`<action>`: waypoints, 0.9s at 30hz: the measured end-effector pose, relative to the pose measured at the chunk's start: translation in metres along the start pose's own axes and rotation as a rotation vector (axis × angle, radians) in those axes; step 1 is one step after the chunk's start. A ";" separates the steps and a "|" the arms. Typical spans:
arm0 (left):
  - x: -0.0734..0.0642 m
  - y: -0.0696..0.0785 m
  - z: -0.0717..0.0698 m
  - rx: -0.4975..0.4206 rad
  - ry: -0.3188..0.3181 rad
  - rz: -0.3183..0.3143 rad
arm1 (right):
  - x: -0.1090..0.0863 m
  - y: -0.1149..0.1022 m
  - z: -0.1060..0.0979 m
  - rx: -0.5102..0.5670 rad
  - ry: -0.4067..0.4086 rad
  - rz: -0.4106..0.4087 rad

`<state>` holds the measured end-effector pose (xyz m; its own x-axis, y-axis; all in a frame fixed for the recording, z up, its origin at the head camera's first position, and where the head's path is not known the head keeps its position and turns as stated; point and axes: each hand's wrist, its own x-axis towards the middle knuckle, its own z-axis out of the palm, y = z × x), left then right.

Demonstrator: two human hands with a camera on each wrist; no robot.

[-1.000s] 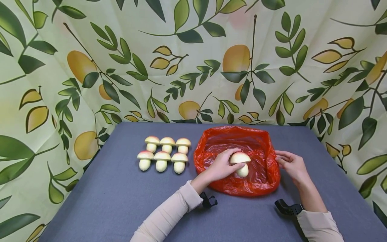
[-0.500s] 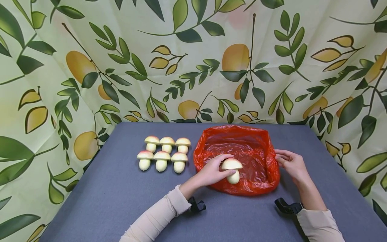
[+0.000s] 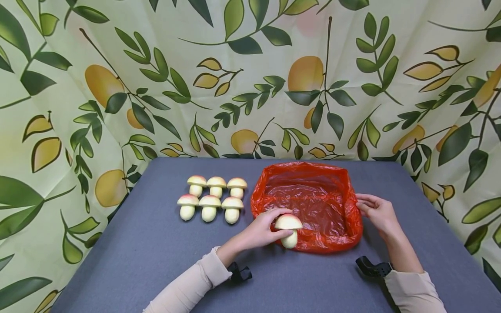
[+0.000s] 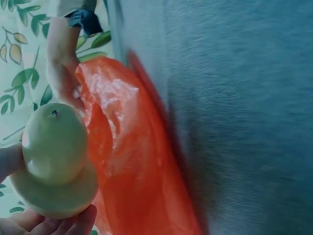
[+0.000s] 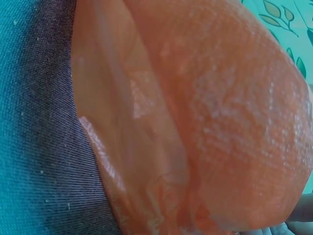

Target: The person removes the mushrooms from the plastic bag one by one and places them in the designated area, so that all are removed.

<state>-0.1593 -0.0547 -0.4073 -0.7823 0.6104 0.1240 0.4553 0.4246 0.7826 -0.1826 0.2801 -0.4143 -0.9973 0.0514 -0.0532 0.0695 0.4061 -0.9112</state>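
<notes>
My left hand [image 3: 260,232] grips a mushroom [image 3: 288,223] with a pale stem and a cream cap tinged red. It holds the mushroom upright at the near left rim of an open red plastic bag [image 3: 328,243]. In the left wrist view the mushroom [image 4: 56,147] shows its rounded stem end, with thumb and fingers on the cap's sides. My right hand [image 3: 379,216] pinches the bag's right rim. The right wrist view is filled mostly by the bag's side [image 5: 234,112], and only bits of fingers [image 5: 301,218] show at the lower right corner.
Left of the bag, several similar mushrooms [image 3: 209,202] stand in two rows on the grey-blue tabletop [image 3: 156,256]. Behind the table hangs a leaf-and-fruit patterned cloth [image 3: 250,78]. Both wrists wear black straps [image 3: 239,273].
My left hand has carried the mushroom from over the bag's inside toward the near left, to the bag's rim. The right hand stays at the bag's right edge.
</notes>
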 end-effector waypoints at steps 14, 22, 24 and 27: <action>-0.022 -0.007 -0.007 0.006 -0.036 -0.024 | -0.001 0.001 0.000 0.002 0.003 0.005; -0.035 -0.013 -0.021 0.017 -0.036 -0.010 | -0.001 0.000 0.000 -0.007 -0.001 0.021; -0.039 -0.014 -0.026 0.017 -0.039 -0.020 | -0.001 -0.001 0.000 -0.010 -0.002 0.021; -0.045 -0.018 -0.031 0.009 -0.048 -0.029 | -0.001 -0.001 0.000 -0.015 -0.001 0.020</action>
<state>-0.1456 -0.1108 -0.4076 -0.7738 0.6294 0.0715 0.4368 0.4484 0.7798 -0.1821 0.2798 -0.4131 -0.9957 0.0588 -0.0715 0.0897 0.4190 -0.9035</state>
